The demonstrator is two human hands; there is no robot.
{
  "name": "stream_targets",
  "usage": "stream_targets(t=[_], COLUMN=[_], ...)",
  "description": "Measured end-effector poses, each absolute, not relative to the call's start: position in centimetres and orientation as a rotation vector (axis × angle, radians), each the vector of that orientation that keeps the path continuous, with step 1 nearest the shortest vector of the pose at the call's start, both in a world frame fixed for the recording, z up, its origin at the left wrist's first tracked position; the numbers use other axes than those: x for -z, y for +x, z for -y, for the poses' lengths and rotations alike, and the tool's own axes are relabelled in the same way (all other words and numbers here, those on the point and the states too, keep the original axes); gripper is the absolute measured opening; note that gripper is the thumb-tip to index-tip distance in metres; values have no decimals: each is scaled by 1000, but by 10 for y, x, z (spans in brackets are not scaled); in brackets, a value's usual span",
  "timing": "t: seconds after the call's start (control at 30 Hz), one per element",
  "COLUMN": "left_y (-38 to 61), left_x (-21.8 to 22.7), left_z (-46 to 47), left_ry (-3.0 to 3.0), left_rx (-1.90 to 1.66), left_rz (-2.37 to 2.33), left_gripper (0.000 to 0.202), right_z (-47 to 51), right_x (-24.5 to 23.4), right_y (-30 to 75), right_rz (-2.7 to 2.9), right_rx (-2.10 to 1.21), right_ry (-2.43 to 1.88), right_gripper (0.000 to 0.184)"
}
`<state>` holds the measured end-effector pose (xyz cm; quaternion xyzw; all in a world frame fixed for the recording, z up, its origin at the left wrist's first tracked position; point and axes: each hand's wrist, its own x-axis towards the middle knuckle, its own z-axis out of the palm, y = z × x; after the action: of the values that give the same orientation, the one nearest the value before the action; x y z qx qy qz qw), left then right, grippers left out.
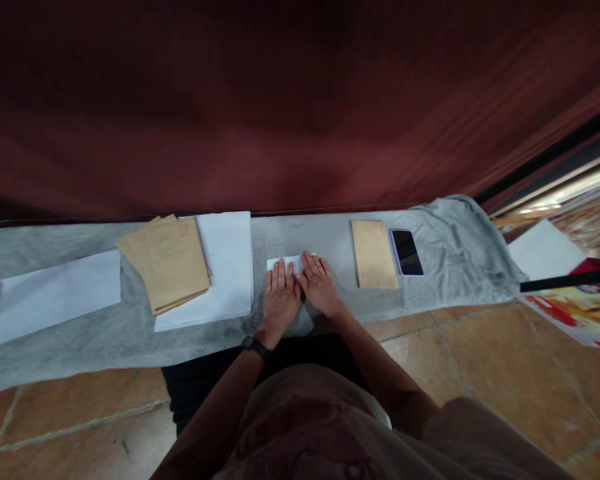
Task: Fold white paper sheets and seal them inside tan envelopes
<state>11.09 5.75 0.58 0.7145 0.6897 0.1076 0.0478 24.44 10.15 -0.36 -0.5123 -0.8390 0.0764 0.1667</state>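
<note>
A small piece of white paper (292, 261), apparently folded, lies on the grey cloth right in front of me. My left hand (281, 291) rests on its left part, fingers stretched out and flat. On the right part lies my right hand (319, 283), also flat with fingers extended. The two hands almost meet at the thumbs and cover most of the paper, so its near edge is hidden. Right of my hands is a single brown envelope (375, 255). To their left sits a stack of white sheets (230, 267), partly under several brown envelopes (175, 263).
A long white sheet (60, 293) lies at the far left of the grey cloth (325, 230). A phone (407, 253) is beside the single envelope. Behind the surface rises a dark red panel (280, 160). Printed colourful material (580, 310) shows at the right, above the tiled floor (495, 360).
</note>
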Motion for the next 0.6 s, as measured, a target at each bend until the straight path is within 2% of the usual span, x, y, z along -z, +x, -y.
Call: stream_targets(t=[0.33,0.6], left_y=[110,112], left_x=[-2,-6], left_z=[-57,-58], left_ry=[2172,2146], left_rx=[-394,-435], left_rz=[-2114,-2115], left_gripper=[62,63], right_z=[-96,-63], right_x=[4,0], right_y=[264,291], right_rz=[2304,2385], right_rx=[-216,-226], right_ry=[-1552,-1426], right_gripper=[55,49])
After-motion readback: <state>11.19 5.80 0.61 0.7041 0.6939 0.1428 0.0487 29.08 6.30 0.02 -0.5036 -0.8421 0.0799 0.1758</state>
